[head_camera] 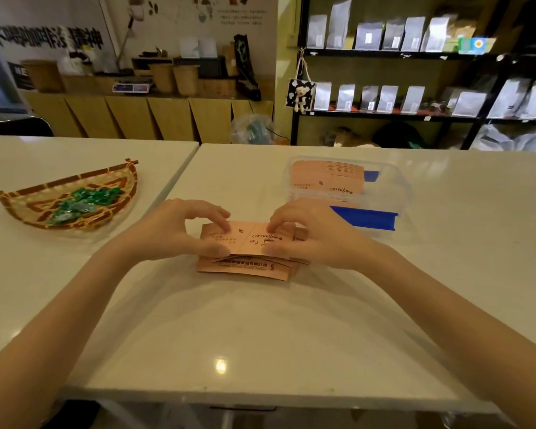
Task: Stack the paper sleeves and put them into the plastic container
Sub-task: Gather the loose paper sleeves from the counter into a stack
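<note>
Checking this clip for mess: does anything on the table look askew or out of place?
Only the loose paper sleeves under both hands: they lie fanned and crooked, edges not lined up. Those in the plastic container sit neater. Nothing looks spilled or torn.

Pinkish-brown paper sleeves [248, 239] bear dark print, the clear plastic container [384, 193] at two o'clock has blue clips [365, 216], on a white table [260, 329].
</note>
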